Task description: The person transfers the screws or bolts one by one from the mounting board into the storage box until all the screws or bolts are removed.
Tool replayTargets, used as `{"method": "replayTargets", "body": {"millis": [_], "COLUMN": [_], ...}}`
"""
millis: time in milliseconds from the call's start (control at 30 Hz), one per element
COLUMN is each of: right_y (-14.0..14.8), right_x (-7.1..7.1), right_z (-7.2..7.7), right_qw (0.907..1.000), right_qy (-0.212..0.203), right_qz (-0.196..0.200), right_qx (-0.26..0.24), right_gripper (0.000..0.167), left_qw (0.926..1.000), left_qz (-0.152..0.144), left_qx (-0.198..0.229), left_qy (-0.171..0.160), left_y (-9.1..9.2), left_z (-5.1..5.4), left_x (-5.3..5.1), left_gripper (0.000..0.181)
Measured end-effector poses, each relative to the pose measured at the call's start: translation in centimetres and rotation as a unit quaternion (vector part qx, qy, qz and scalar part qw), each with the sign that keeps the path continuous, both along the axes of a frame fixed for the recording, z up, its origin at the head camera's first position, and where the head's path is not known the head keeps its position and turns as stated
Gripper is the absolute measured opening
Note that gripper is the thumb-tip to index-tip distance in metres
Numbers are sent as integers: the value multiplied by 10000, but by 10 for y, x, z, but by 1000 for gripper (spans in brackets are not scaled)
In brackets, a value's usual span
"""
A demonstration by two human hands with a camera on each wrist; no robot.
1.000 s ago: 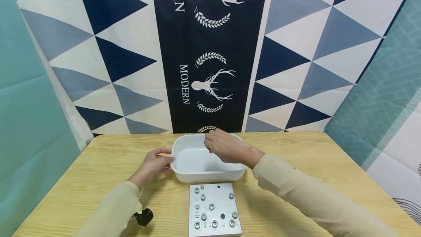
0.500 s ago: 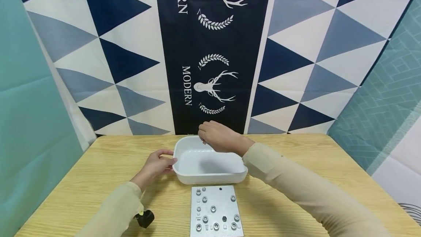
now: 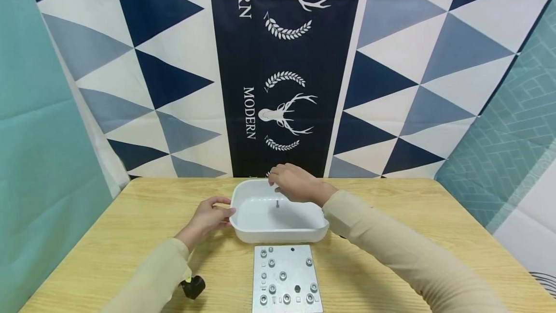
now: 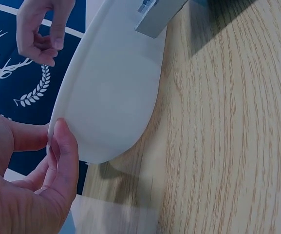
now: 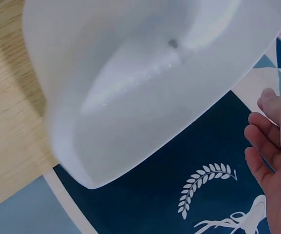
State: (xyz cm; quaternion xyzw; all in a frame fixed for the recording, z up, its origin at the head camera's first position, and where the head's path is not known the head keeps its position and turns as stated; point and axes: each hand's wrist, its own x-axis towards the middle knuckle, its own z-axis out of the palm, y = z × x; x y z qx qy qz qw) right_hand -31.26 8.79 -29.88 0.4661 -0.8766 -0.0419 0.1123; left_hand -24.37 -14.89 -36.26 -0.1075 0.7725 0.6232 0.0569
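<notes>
A white plastic bin (image 3: pixel 280 236) stands on the table, and my left hand (image 3: pixel 210 216) pinches its left rim between thumb and fingers. Over the bin's far side is my right hand (image 3: pixel 297 182); the right wrist view shows its fingers (image 5: pixel 264 146) loosely bent and apart from the thumb, holding nothing. Below that hand, a small grey metal screw (image 3: pixel 277 204) shows against the bin's inside. In the right wrist view the screw (image 5: pixel 173 44) is a blurred grey spot; whether it touches the floor of the bin I cannot tell.
In front of the bin lies a silver metal plate (image 3: pixel 287 285) with several socket-head screws and small parts set in it. A small black object (image 3: pixel 193 287) is beside my left sleeve. Patterned cloth (image 3: pixel 282 110) hangs behind the wooden table (image 3: pixel 382 226).
My right hand has risen and its fingers have let go of the screw, which now shows in the bin beneath them. My left hand stays on the rim.
</notes>
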Motion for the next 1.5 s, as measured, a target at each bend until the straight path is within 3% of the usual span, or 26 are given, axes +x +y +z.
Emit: {"method": "replayTargets", "body": {"millis": [267, 600, 833, 1000, 1267, 1500], "right_y": [11, 21, 21, 18, 15, 13], "right_x": [13, 52, 77, 93, 101, 103], "right_z": [0, -10, -16, -19, -33, -39], "right_qw": [9994, 9938, 9897, 9892, 9866, 9864], "right_qy": [52, 716, 902, 813, 811, 963], "right_qz": [177, 714, 1041, 1166, 1364, 1328], "right_qx": [-309, -462, -391, -348, -376, -52], "right_gripper": [30, 31, 28, 29, 25, 19], "left_qw": [10000, 9999, 9999, 9999, 9999, 9999], "left_qz": [-58, -111, -115, -101, -119, -135], "left_qx": [-6, 24, -1, -50, -74, -102], "left_qy": [18, 41, 31, 18, 7, -35], "left_y": [0, 0, -1, 0, -1, -1], "left_z": [2, 2, 2, 0, -1, 1], "left_x": [-1, 1, 3, 2, 2, 2], "left_gripper": [34, 35, 35, 35, 35, 35]}}
